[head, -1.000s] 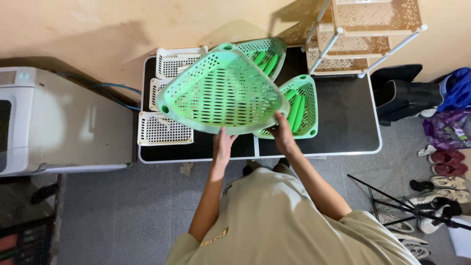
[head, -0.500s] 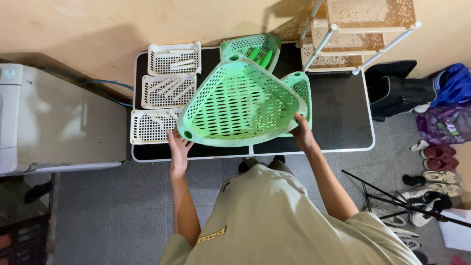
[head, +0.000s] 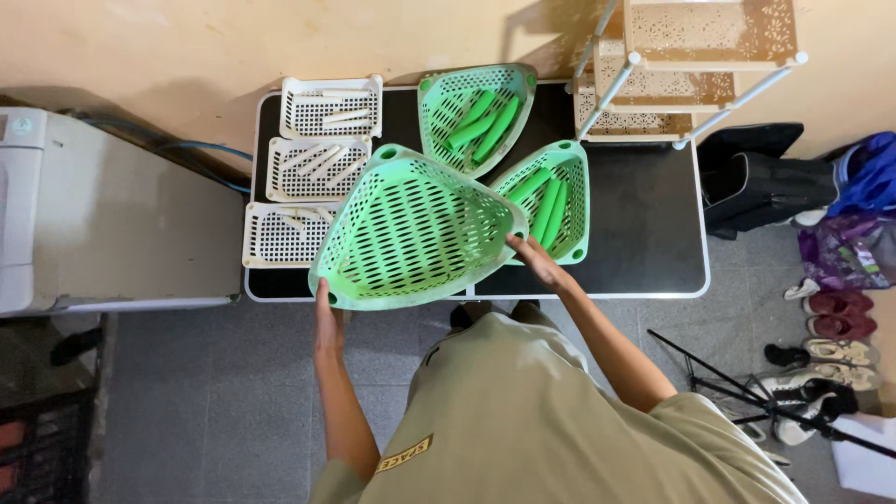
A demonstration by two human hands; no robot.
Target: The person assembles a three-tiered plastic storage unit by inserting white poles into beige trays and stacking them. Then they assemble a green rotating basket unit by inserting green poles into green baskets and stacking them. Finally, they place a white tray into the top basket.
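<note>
Green basket (head: 411, 229) held tilted above the tabletop (head: 644, 224), over its front edge. Left hand (head: 327, 322) under the near corner, fingers clamped on the rim; right hand (head: 537, 261) at the right corner, fingers touching the rim, grip impossible to tell. Could slip from that looser right side and knock the white trays (head: 313, 168) or the two baskets (head: 509, 154) holding green tubes (head: 485, 121). Crowded left and middle; open black surface only at right, below the shelf rack (head: 691, 75).

Glossy perforated plastic tray (head: 411, 233), matt black table (head: 635, 233)
</note>
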